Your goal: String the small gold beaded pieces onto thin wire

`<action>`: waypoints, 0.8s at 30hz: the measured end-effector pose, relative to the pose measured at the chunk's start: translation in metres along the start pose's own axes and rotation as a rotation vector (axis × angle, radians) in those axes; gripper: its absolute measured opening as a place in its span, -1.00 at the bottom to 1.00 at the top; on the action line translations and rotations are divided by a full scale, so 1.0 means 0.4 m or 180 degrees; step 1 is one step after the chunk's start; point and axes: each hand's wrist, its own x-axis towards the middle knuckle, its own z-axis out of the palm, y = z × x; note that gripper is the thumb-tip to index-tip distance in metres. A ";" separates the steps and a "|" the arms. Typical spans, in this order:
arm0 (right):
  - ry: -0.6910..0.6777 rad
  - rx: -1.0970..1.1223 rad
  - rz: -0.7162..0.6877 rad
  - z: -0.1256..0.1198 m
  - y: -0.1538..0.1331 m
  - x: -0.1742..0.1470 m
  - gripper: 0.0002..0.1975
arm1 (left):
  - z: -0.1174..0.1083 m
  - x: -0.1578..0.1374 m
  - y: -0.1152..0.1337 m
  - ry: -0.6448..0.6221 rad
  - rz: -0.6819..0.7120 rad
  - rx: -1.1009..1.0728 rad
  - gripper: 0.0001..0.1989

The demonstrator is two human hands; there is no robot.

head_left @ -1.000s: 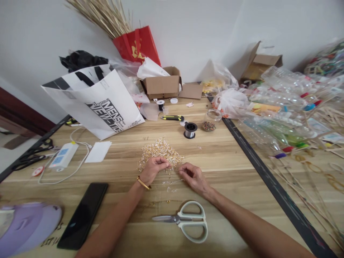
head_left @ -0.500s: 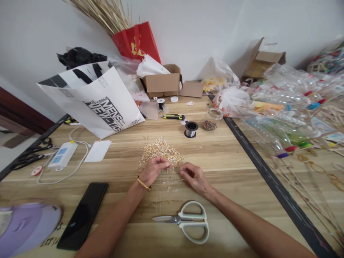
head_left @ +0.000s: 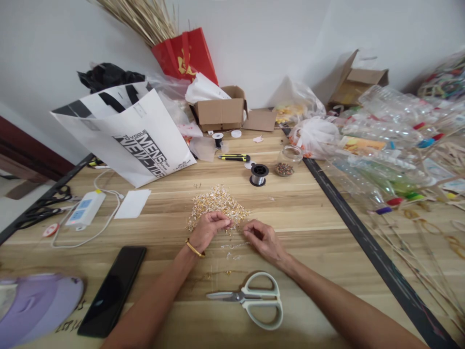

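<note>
Both hands work at the near edge of a heap of tiny gold and clear beads (head_left: 218, 206) in the middle of the wooden desk (head_left: 308, 213). The left hand (head_left: 208, 230), a gold bangle at its wrist, has its fingertips pinched together on something too small to make out. The right hand (head_left: 262, 238) curls just beside it, fingers drawn in; whether it grips anything I cannot tell. A few loose beads lie between them. White-handled scissors (head_left: 254, 299) lie just behind the forearms, blades shut; a spool of wire (head_left: 257, 174) and a small glass jar (head_left: 286, 162) stand beyond the heap. A careless sweep of a wrist could, I think, scatter the beads, and a forearm drawn back might knock the scissors. The white shopping bag (head_left: 138, 140) reads "MENS" and "NEW-TIDE".
</note>
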 end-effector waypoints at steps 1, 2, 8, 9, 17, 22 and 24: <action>0.0000 0.0006 0.0004 0.000 -0.001 0.000 -0.84 | 0.001 -0.003 0.003 -0.0007 0.0063 0.0245 -0.87; 0.0000 0.0008 0.0006 -0.001 -0.002 0.000 -0.84 | 0.002 -0.006 0.005 -0.0021 0.0128 0.0529 -0.88; 0.0012 0.0040 -0.0025 -0.003 -0.008 0.000 -0.84 | 0.026 -0.018 -0.005 -0.0126 0.0597 0.1922 -0.93; 0.0008 0.0049 -0.0034 -0.003 -0.008 0.000 -0.84 | 0.031 -0.020 -0.010 -0.0130 0.0659 0.2044 -0.94; -0.0056 -0.0020 -0.0052 0.000 0.001 -0.001 -0.87 | 0.056 -0.028 -0.020 -0.0224 0.0754 0.2403 -0.93; -0.0056 -0.0090 -0.0100 0.001 0.000 -0.002 -0.89 | 0.060 -0.030 -0.016 -0.0229 0.0750 0.2282 -0.94; -0.0061 -0.0122 -0.0097 0.001 -0.001 -0.002 -0.89 | 0.062 -0.031 -0.014 -0.0229 0.0736 0.2224 -0.95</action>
